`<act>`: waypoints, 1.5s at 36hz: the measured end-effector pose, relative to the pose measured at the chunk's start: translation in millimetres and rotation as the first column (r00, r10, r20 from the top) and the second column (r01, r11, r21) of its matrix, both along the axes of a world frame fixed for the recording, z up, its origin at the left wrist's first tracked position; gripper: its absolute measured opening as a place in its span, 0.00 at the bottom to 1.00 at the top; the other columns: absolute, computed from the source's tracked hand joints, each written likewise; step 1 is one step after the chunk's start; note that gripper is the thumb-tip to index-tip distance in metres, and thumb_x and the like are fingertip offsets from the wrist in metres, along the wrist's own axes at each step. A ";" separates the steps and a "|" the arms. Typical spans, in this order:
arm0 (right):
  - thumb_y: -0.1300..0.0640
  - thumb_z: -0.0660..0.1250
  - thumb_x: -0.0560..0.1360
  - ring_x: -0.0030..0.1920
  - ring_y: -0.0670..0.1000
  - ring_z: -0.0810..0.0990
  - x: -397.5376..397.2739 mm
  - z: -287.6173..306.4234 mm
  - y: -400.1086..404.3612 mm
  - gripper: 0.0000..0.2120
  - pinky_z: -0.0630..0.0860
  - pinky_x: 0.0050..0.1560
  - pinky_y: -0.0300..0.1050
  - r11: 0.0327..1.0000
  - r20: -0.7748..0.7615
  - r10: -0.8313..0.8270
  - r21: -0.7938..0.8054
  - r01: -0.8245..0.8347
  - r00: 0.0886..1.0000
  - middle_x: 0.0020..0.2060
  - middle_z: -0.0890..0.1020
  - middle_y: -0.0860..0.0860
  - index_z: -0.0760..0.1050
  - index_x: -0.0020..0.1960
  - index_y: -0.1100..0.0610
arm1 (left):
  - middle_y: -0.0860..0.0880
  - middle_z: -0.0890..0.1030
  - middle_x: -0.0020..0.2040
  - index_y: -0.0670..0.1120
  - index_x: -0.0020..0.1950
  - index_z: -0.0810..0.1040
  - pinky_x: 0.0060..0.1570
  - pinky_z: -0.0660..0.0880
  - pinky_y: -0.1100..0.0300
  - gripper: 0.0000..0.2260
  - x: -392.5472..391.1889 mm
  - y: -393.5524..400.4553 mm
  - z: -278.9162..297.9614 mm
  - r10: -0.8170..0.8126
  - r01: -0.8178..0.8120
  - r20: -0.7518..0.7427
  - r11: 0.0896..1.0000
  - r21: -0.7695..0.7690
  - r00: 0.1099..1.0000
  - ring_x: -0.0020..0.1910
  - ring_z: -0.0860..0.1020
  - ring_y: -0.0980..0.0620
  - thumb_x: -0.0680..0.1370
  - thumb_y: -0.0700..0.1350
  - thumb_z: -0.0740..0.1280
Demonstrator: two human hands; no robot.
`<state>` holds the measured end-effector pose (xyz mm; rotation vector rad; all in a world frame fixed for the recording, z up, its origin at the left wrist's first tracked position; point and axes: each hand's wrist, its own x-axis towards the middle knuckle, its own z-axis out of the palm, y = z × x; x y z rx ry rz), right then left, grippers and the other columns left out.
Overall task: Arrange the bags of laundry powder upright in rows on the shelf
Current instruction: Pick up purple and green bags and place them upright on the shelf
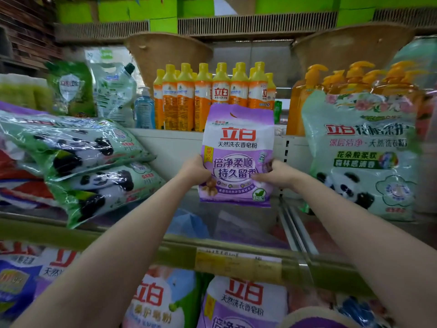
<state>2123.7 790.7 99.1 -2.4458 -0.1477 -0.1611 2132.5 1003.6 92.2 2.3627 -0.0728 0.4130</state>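
A purple bag of laundry powder is held upright above the middle shelf, slightly off its surface. My left hand grips its left edge and my right hand grips its right edge. Two green panda bags lie flat, stacked at the left of the same shelf. One green panda bag stands upright at the right. More purple and white powder bags fill the shelf below.
Orange bottles with yellow caps stand in rows on the upper shelf behind the held bag. Pump bottles stand at the right, refill pouches at the left. A yellow price strip runs along the shelf's front edge.
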 end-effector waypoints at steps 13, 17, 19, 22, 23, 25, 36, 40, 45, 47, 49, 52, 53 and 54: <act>0.45 0.69 0.73 0.63 0.56 0.63 -34.9 17.9 34.2 0.31 0.64 0.65 0.50 0.880 0.474 0.043 -0.435 0.191 0.880 0.63 0.64 0.57 0.60 0.66 0.60 | 0.42 0.74 0.46 0.44 0.42 0.70 0.47 0.72 0.53 0.06 -42.1 32.2 18.2 0.174 -0.190 0.126 0.974 0.124 0.977 0.47 0.73 0.45 0.73 0.40 0.68; 0.43 0.67 0.73 0.65 0.57 0.64 -32.7 25.7 69.3 0.33 0.66 0.66 0.54 0.836 0.470 0.161 -0.532 0.134 0.868 0.65 0.64 0.58 0.60 0.68 0.60 | 0.42 0.77 0.54 0.39 0.57 0.74 0.50 0.73 0.54 0.14 -58.8 60.4 27.7 0.267 -0.290 0.180 0.950 0.116 0.947 0.54 0.75 0.43 0.73 0.41 0.66; 0.44 0.66 0.74 0.67 0.58 0.63 -32.6 28.8 89.7 0.31 0.65 0.66 0.56 0.803 0.461 0.219 -0.587 0.109 0.860 0.66 0.64 0.58 0.60 0.69 0.59 | 0.40 0.77 0.54 0.39 0.54 0.75 0.50 0.74 0.52 0.12 -69.7 77.0 30.9 0.332 -0.366 0.220 0.921 0.135 0.917 0.53 0.75 0.43 0.72 0.41 0.66; 0.47 0.66 0.74 0.67 0.58 0.63 -30.9 31.3 122.4 0.30 0.66 0.63 0.57 0.736 0.465 0.315 -0.670 0.097 0.827 0.66 0.65 0.58 0.60 0.69 0.59 | 0.38 0.75 0.57 0.39 0.58 0.73 0.53 0.71 0.51 0.16 -84.6 108.0 33.5 0.435 -0.486 0.261 0.856 0.177 0.862 0.58 0.73 0.40 0.72 0.42 0.65; 0.47 0.66 0.74 0.66 0.59 0.63 -31.2 32.2 133.4 0.30 0.66 0.63 0.58 0.713 0.465 0.341 -0.694 0.097 0.817 0.65 0.65 0.58 0.60 0.69 0.59 | 0.38 0.74 0.58 0.39 0.60 0.72 0.56 0.70 0.51 0.17 -89.4 119.0 34.3 0.467 -0.522 0.267 0.830 0.196 0.843 0.60 0.71 0.40 0.73 0.43 0.65; 0.47 0.66 0.74 0.66 0.59 0.63 -30.8 33.9 155.1 0.29 0.66 0.61 0.57 0.682 0.469 0.388 -0.725 0.095 0.794 0.65 0.65 0.58 0.61 0.68 0.59 | 0.37 0.73 0.60 0.38 0.61 0.72 0.59 0.69 0.50 0.19 -99.1 141.5 36.7 0.522 -0.581 0.277 0.784 0.218 0.807 0.61 0.70 0.39 0.73 0.46 0.66; 0.47 0.57 0.79 0.70 0.60 0.60 -15.0 41.6 259.3 0.24 0.63 0.67 0.58 0.783 0.385 0.438 -0.607 -0.134 0.813 0.67 0.63 0.59 0.61 0.69 0.61 | 0.33 0.73 0.64 0.33 0.60 0.74 0.58 0.71 0.51 0.22 -127.8 238.7 45.9 0.682 -0.691 0.111 0.708 0.144 0.722 0.62 0.72 0.37 0.78 0.51 0.59; 0.44 0.54 0.80 0.72 0.60 0.59 3.9 36.9 287.9 0.30 0.62 0.70 0.57 0.836 0.314 0.427 -0.494 -0.238 0.848 0.72 0.60 0.60 0.55 0.73 0.63 | 0.37 0.72 0.66 0.34 0.66 0.70 0.62 0.72 0.52 0.29 -118.7 249.0 49.9 0.573 -0.575 -0.054 0.816 -0.055 0.818 0.64 0.73 0.39 0.79 0.59 0.57; 0.41 0.50 0.80 0.75 0.59 0.55 25.6 33.0 308.9 0.33 0.55 0.73 0.53 0.907 0.191 0.373 -0.280 -0.314 0.908 0.75 0.56 0.61 0.51 0.76 0.62 | 0.37 0.69 0.69 0.35 0.69 0.67 0.64 0.71 0.52 0.40 -98.9 254.3 49.9 0.548 -0.548 -0.116 0.836 0.034 0.828 0.66 0.70 0.40 0.74 0.68 0.57; 0.39 0.50 0.79 0.73 0.60 0.61 39.1 32.0 312.8 0.34 0.60 0.70 0.51 0.945 0.143 0.313 -0.146 -0.293 0.939 0.73 0.61 0.61 0.56 0.75 0.63 | 0.37 0.70 0.67 0.35 0.66 0.70 0.62 0.72 0.51 0.40 -92.7 258.9 49.1 0.549 -0.546 -0.107 0.836 0.057 0.829 0.64 0.72 0.40 0.73 0.69 0.58; 0.36 0.51 0.77 0.71 0.60 0.65 50.7 29.8 315.2 0.37 0.63 0.68 0.50 0.960 0.081 0.278 -0.049 -0.275 0.957 0.72 0.64 0.61 0.57 0.74 0.63 | 0.38 0.71 0.67 0.35 0.66 0.70 0.61 0.72 0.52 0.39 -89.5 264.3 49.3 0.544 -0.542 -0.104 0.839 0.051 0.833 0.64 0.72 0.40 0.73 0.68 0.60; 0.25 0.55 0.67 0.66 0.60 0.71 82.8 21.5 315.4 0.46 0.67 0.67 0.55 0.950 0.043 0.306 0.056 -0.308 0.951 0.68 0.71 0.59 0.61 0.73 0.57 | 0.40 0.76 0.61 0.36 0.62 0.73 0.58 0.76 0.51 0.34 -85.7 271.9 50.9 0.494 -0.500 -0.110 0.865 -0.032 0.862 0.58 0.76 0.42 0.72 0.65 0.64; 0.20 0.57 0.60 0.64 0.59 0.73 95.3 18.6 314.2 0.51 0.70 0.65 0.57 0.946 0.040 0.313 0.083 -0.315 0.949 0.65 0.74 0.57 0.63 0.71 0.53 | 0.40 0.78 0.58 0.37 0.59 0.74 0.56 0.78 0.49 0.31 -85.2 273.5 51.2 0.473 -0.482 -0.111 0.872 -0.083 0.874 0.56 0.78 0.42 0.72 0.63 0.66; 0.18 0.58 0.54 0.62 0.58 0.75 103.5 17.3 313.0 0.56 0.71 0.64 0.58 0.941 0.030 0.323 0.096 -0.324 0.946 0.64 0.75 0.56 0.64 0.71 0.52 | 0.40 0.79 0.56 0.37 0.57 0.75 0.54 0.79 0.48 0.29 -85.0 274.9 51.7 0.452 -0.463 -0.109 0.878 -0.124 0.885 0.54 0.79 0.42 0.72 0.62 0.68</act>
